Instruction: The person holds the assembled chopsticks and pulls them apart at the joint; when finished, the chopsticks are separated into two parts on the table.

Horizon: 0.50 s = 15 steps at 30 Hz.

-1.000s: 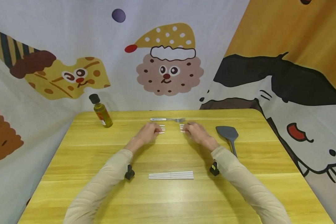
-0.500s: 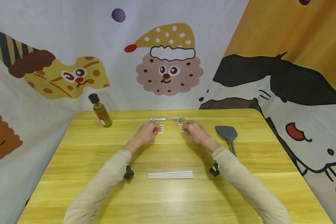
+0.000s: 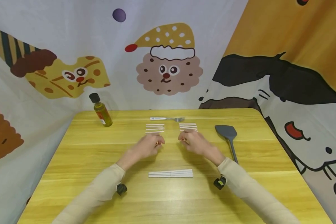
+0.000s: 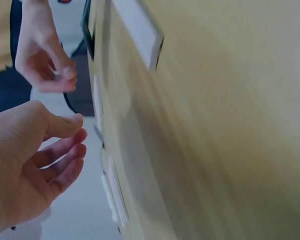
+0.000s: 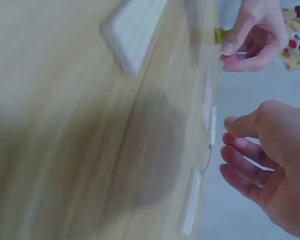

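Observation:
In the head view, my left hand (image 3: 148, 146) hovers just in front of the left group of short, thin white sticks (image 3: 155, 132), fingers loosely bent. Nothing lies between its thumb and fingertips in the left wrist view. Across from it, my right hand (image 3: 196, 143) hangs over the table in front of the right group of white sticks (image 3: 188, 126), partly covering the nearest one. The right wrist view shows this hand (image 5: 275, 155) holding nothing too, its fingers relaxed. Closer to me, several longer white sticks (image 3: 170, 173) lie side by side in a flat bundle.
A fork (image 3: 158, 118) with a white handle lies behind the stick groups. To the right is a dark grey spatula (image 3: 226, 132); an oil bottle (image 3: 102, 114) with a black cap stands at the back left. A printed curtain (image 3: 168, 102) hangs behind the wooden table (image 3: 100, 161).
Both hands have left the two groups of short sticks and moved back toward me. The sticks they covered now show at nearly full length, and the fingers have loosened.

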### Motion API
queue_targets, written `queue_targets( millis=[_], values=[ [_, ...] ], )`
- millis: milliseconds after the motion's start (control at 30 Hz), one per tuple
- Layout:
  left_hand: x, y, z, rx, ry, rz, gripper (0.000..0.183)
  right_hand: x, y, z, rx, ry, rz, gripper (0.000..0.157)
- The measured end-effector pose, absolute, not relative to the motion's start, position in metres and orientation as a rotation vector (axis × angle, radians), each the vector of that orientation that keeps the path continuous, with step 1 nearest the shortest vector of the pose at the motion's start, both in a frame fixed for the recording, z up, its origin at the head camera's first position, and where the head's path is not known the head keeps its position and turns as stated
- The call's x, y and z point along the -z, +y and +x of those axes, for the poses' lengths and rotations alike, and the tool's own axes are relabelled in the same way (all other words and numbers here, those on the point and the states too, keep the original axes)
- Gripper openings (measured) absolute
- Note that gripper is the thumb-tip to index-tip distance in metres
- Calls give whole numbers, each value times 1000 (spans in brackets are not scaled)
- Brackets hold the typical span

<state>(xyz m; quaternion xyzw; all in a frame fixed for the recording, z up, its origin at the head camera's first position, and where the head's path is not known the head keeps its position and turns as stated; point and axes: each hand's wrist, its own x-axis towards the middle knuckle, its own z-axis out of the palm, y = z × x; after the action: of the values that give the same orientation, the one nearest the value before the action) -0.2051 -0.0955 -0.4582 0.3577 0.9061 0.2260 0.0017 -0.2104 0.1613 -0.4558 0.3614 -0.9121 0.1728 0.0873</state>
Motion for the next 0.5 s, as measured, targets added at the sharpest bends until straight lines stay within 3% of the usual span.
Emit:
queue_targets(
  millis=[500],
  values=[
    [465,-89,-152,-813,2585,1206,16,464,155,-149,-772,-2838,1237,12]
  ],
)
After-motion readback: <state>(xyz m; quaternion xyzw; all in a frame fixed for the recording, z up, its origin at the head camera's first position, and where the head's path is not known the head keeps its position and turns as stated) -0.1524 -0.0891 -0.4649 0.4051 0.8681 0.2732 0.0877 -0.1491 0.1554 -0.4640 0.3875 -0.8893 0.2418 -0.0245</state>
